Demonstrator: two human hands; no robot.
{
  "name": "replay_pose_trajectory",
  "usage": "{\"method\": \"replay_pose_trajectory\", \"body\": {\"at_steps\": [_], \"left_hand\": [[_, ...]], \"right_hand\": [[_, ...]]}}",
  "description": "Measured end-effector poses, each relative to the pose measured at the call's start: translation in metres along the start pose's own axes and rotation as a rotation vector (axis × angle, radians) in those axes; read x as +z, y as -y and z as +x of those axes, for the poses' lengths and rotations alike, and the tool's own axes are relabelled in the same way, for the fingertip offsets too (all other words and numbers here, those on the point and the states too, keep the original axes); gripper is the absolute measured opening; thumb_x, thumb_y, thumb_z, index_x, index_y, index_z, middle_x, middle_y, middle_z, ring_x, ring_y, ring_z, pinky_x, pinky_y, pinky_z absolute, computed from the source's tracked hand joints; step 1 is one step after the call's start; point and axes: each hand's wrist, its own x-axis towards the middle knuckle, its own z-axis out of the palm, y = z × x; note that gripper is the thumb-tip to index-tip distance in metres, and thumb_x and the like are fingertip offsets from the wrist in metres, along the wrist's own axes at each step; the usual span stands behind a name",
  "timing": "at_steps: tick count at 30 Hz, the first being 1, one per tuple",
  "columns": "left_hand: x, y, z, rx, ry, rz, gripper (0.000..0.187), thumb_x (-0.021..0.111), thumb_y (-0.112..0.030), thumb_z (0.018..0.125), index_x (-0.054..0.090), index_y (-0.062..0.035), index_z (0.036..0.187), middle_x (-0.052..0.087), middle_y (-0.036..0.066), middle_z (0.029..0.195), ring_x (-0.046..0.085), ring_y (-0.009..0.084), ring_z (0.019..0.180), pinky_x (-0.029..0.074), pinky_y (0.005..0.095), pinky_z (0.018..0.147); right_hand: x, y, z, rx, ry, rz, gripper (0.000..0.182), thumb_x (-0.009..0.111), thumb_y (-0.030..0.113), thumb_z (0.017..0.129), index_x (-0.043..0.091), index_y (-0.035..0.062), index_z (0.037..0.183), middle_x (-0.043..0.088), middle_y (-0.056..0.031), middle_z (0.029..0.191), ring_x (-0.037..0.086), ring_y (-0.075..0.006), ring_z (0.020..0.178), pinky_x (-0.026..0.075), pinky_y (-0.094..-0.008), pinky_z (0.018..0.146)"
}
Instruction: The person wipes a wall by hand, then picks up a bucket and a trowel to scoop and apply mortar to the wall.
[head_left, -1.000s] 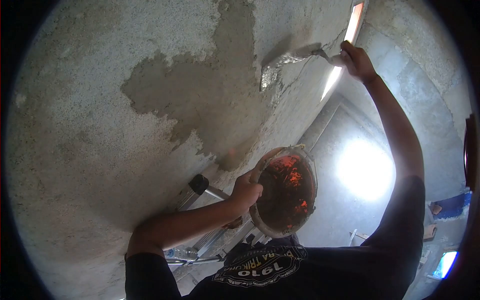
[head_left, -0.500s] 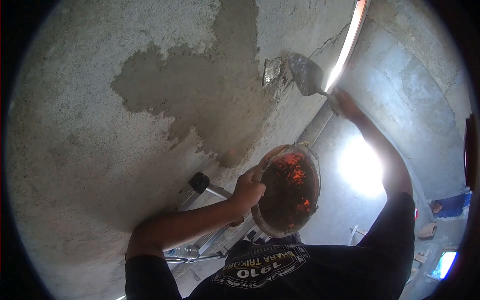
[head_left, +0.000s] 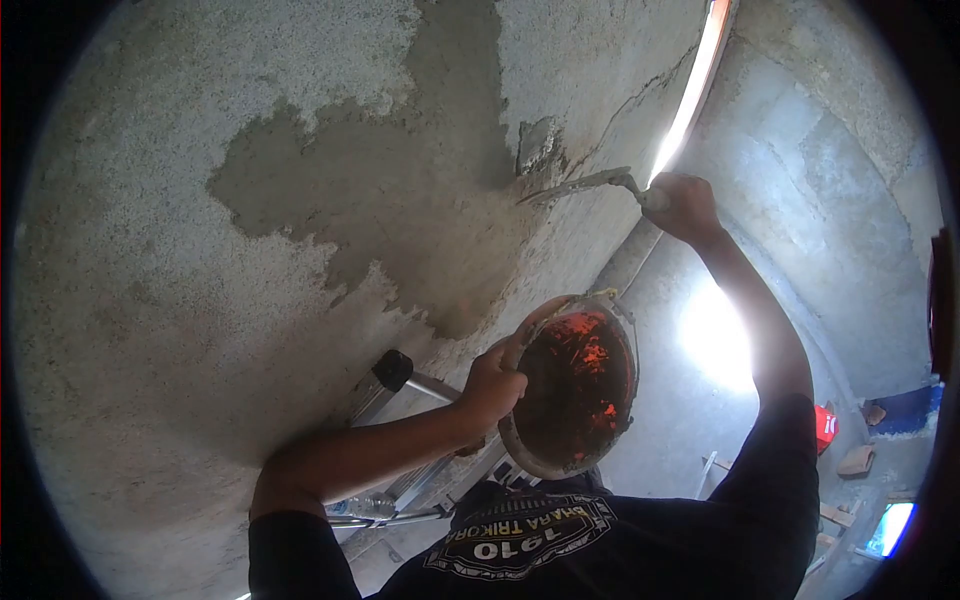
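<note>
My left hand [head_left: 493,385] is closed on the rim of a bucket [head_left: 632,385], tilted so its inside faces me. Dark mortar coats the bucket's inside, with orange patches showing through. In my right hand [head_left: 684,207] I grip the handle of a trowel [head_left: 580,186]. The blade is seen nearly edge-on, with its tip at the wall [head_left: 130,190] just below a small rough hollow [head_left: 540,145]. A darker, damp-looking patch of mortar [head_left: 390,190] spreads over the wall to the left of the blade.
A ladder [head_left: 393,370] with a black end cap leans by the wall below my left forearm. Behind it lies a clear plastic bottle [head_left: 372,505]. A crack [head_left: 640,95] runs up toward a bright slit [head_left: 690,90]. A red object [head_left: 825,428] is at the lower right.
The trowel has swung down and turned from showing its flat face to nearly edge-on, its tip now at the wall. My left hand and the bucket have barely shifted.
</note>
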Motion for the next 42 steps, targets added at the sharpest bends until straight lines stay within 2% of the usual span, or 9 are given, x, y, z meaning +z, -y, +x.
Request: {"method": "replay_pose_trajectory", "body": {"at_steps": [10,13,17,20,23,25,32,35,42], "left_hand": [[-0.001,-0.008,-0.005,0.004,0.015,-0.023,0.031,0.052,0.006,0.067,0.063,0.0007,0.095,0.057,0.002,0.072,0.052,0.0113,0.061,0.041,0.0246,0.055],[-0.001,-0.007,-0.004,0.011,0.025,-0.058,0.031,0.052,0.006,0.067,0.062,0.0012,0.095,0.057,0.002,0.072,0.051,0.0111,0.061,0.041,0.0251,0.055],[-0.002,-0.008,-0.004,-0.005,0.032,-0.068,0.032,0.052,0.006,0.067,0.063,0.0009,0.096,0.056,0.002,0.072,0.051,0.0107,0.062,0.041,0.0252,0.055],[0.000,-0.011,-0.006,-0.007,0.023,-0.073,0.033,0.052,0.006,0.067,0.063,0.0005,0.097,0.056,0.002,0.072,0.051,0.0102,0.062,0.041,0.0250,0.055],[-0.001,-0.006,-0.003,-0.009,0.031,-0.087,0.035,0.052,0.006,0.067,0.063,0.0002,0.099,0.056,0.002,0.072,0.051,0.0101,0.062,0.041,0.0250,0.055],[-0.002,-0.002,0.001,0.009,0.048,-0.053,0.058,0.052,0.005,0.067,0.057,-0.0019,0.124,0.060,0.005,0.075,0.055,0.0119,0.059,0.044,0.0269,0.052],[-0.001,-0.001,-0.001,0.012,0.014,0.003,0.054,0.053,0.004,0.065,0.061,-0.0023,0.118,0.059,0.004,0.075,0.053,0.0109,0.061,0.043,0.0263,0.054],[-0.003,-0.001,-0.002,-0.020,0.037,-0.049,0.041,0.052,0.008,0.064,0.063,-0.0004,0.103,0.062,0.002,0.082,0.054,0.0113,0.069,0.043,0.0250,0.059],[-0.004,-0.002,-0.001,-0.047,0.046,-0.039,0.043,0.051,0.008,0.063,0.062,-0.0002,0.104,0.062,0.003,0.084,0.055,0.0125,0.070,0.043,0.0251,0.061]], "right_hand": [[0.000,-0.017,0.034,0.127,-0.067,-0.139,0.026,0.076,0.029,0.069,0.063,0.0108,0.082,0.065,-0.0107,0.072,0.066,-0.0317,0.068,0.052,-0.0420,0.061],[-0.019,-0.024,0.053,0.172,-0.271,0.010,0.024,0.077,0.028,0.070,0.065,0.0096,0.081,0.065,-0.0135,0.070,0.066,-0.0332,0.065,0.052,-0.0403,0.060],[-0.033,-0.013,0.049,0.192,-0.266,0.100,0.025,0.078,0.025,0.068,0.065,0.0083,0.080,0.064,-0.0142,0.070,0.065,-0.0338,0.064,0.051,-0.0397,0.060],[-0.010,-0.018,0.027,-0.102,-0.167,-0.003,0.026,0.080,0.022,0.062,0.063,0.0099,0.077,0.062,-0.0117,0.069,0.064,-0.0322,0.064,0.051,-0.0398,0.059],[0.002,-0.013,0.018,-0.111,0.050,-0.077,0.027,0.079,0.024,0.064,0.062,0.0108,0.079,0.062,-0.0093,0.070,0.064,-0.0316,0.065,0.050,-0.0414,0.059],[0.009,-0.013,0.021,-0.081,0.042,-0.101,0.027,0.079,0.025,0.064,0.063,0.0111,0.081,0.063,-0.0095,0.071,0.064,-0.0320,0.066,0.051,-0.0417,0.060],[-0.011,-0.029,0.071,-0.150,-0.199,-0.152,0.031,0.079,0.031,0.067,0.067,0.0129,0.089,0.066,-0.0117,0.077,0.065,-0.0329,0.073,0.052,-0.0421,0.066],[-0.033,-0.018,0.081,-0.159,-0.312,-0.108,0.030,0.079,0.023,0.065,0.065,0.0085,0.087,0.065,-0.0134,0.079,0.065,-0.0346,0.073,0.052,-0.0403,0.066],[0.008,-0.020,0.033,-0.134,-0.028,-0.022,0.027,0.078,0.027,0.064,0.067,0.0111,0.083,0.065,-0.0131,0.074,0.064,-0.0343,0.072,0.052,-0.0431,0.068]]}}
